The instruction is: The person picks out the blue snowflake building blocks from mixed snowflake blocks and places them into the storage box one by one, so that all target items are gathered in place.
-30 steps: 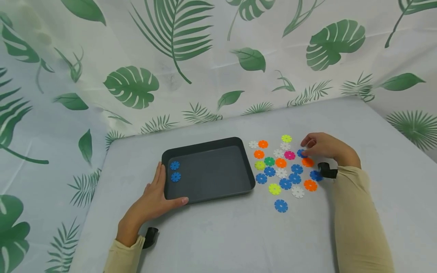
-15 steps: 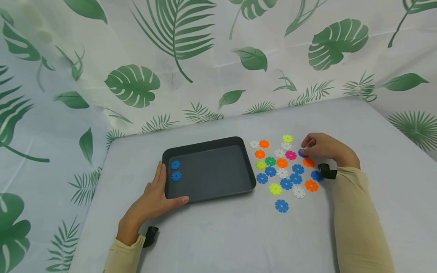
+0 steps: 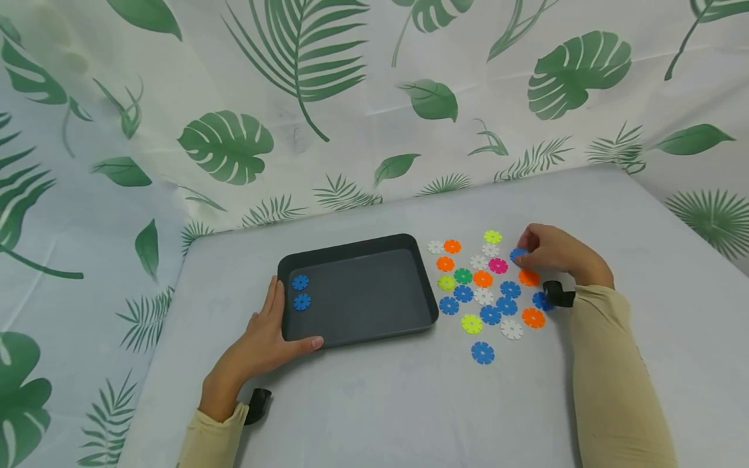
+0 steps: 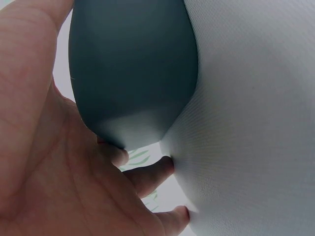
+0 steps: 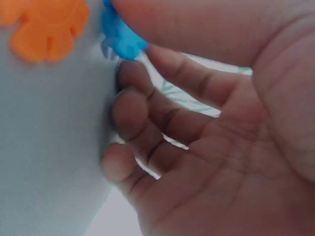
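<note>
My left hand (image 3: 263,341) spans the near-left corner of a dark grey tray (image 3: 363,335). Its straight fingers rest along the left wall, and the thumb lies along the near side. In the left wrist view, the fingertips (image 4: 167,164) reach the tablecloth beside the tray. Two blue notched discs (image 3: 301,292) lie inside at the left. Over on the right, my right hand (image 3: 558,250) pinches another blue notched disc (image 3: 517,254) between thumb and fingers. That disc (image 5: 125,42) looks tilted up in the right wrist view, partly hidden by the thumb.
Right of the tray, several loose notched discs lie scattered: blue (image 3: 482,353), orange (image 3: 533,318), white (image 3: 512,329), yellow (image 3: 471,324), one green (image 3: 463,276) and one pink (image 3: 498,265). A leaf-printed curtain (image 3: 328,156) hangs behind the white-covered table (image 3: 374,403).
My right hand's fingers have closed on the blue disc, which has risen slightly and tilted off the cloth. My left hand and the tray have stayed put.
</note>
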`<state>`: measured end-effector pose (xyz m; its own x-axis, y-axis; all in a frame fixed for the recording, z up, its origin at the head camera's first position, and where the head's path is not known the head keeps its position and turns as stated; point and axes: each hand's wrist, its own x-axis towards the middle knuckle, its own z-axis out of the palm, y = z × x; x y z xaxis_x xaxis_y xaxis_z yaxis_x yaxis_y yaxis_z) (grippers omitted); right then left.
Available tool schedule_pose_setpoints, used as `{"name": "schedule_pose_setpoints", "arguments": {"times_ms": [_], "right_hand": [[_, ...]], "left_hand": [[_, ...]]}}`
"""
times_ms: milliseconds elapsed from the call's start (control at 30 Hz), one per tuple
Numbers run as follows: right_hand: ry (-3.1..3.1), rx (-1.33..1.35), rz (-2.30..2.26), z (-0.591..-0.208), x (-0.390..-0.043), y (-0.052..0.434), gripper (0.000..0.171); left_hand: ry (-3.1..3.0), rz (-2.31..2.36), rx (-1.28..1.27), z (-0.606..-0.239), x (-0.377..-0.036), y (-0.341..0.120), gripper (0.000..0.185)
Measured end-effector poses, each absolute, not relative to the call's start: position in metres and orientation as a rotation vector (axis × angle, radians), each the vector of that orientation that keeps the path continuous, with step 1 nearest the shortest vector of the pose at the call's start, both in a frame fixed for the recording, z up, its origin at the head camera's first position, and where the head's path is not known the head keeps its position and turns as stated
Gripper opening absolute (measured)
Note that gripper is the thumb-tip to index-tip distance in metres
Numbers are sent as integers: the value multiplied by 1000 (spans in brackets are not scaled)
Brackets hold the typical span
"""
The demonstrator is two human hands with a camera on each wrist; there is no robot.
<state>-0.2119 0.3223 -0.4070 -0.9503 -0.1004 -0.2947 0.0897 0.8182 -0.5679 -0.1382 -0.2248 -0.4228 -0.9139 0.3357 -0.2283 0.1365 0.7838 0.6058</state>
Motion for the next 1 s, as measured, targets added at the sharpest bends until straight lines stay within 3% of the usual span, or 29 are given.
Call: {"name": "schedule_pose_setpoints", "arguments": {"times_ms": [267, 767, 1000], "right_hand": [[2735, 7, -975, -409, -211, 328, 29], [2647, 15, -1296, -400, -214, 312, 42], [2602, -60, -1411, -399, -217, 295, 38]], "left_hand": [[2655, 874, 369, -423, -138, -225, 136], [2657, 872, 368, -424, -139, -225, 136], [2650, 871, 372, -424, -138, -226, 136]]}}
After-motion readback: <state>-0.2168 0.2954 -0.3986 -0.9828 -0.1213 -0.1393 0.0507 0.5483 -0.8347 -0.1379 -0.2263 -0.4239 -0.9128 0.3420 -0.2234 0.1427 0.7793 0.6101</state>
